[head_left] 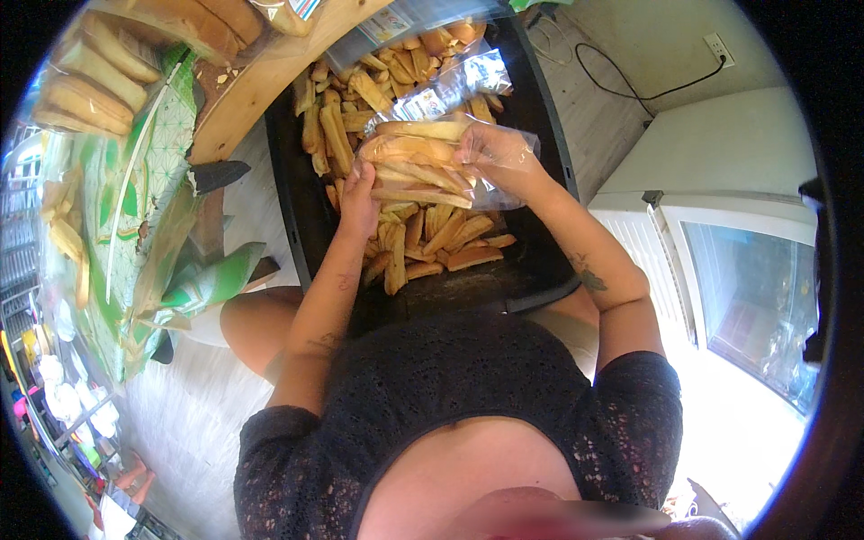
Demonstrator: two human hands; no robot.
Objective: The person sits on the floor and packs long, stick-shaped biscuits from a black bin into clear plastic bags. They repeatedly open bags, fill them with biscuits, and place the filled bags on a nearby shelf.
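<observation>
A wide black tray (pixel 549 261) lies under both hands, strewn with too many golden-brown bread slices (pixel 432 236) to count. Above it, one clear plastic bag (pixel 513 148), stuffed with about five slices, is clamped by the right hand (pixel 493 153); the left hand (pixel 358 202) pinches its other end.

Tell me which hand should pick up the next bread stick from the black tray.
Left, probably. The left hand sits low beside the loose bread sticks in the black tray, while the right hand grips the clear plastic bag.
</observation>
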